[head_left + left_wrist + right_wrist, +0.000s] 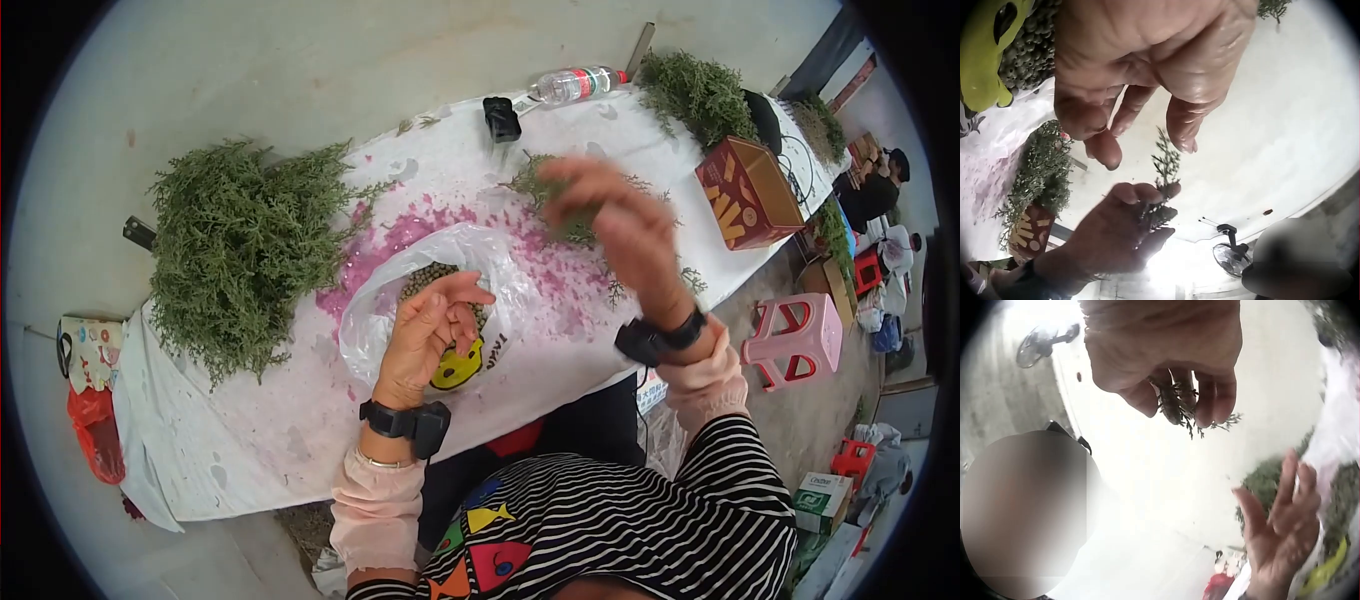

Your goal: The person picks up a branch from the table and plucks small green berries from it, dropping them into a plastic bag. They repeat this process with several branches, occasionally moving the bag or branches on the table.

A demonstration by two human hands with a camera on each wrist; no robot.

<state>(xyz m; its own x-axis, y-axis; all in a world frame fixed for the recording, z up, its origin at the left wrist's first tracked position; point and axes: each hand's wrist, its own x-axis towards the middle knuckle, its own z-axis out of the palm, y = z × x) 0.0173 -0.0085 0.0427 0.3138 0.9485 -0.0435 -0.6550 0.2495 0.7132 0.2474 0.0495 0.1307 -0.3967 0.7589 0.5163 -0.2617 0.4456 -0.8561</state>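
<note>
My left hand (pixel 432 335) is held above a clear plastic bag (pixel 358 345), fingers loosely bent and nothing between them. Inside the bag are many small round grey-green berries or seeds (pixel 1032 50), and a yellow cartoon face (pixel 458 370) shows on its near side. My right hand (pixel 630 225), blurred in the head view, is raised over the table to the right of the bag. A small green sprig (pixel 1165 162) is held among its curled fingers, leafy tips poking out past them in the right wrist view.
A big heap of green sprigs (pixel 250 250) lies at the left of the white-covered table (pixel 250 440), pink bits scattered around the bag. At the back are a black device (pixel 502 120) and a water bottle (pixel 578 84); a red box (pixel 745 195) stands right. Pink stool (pixel 800 335) beyond.
</note>
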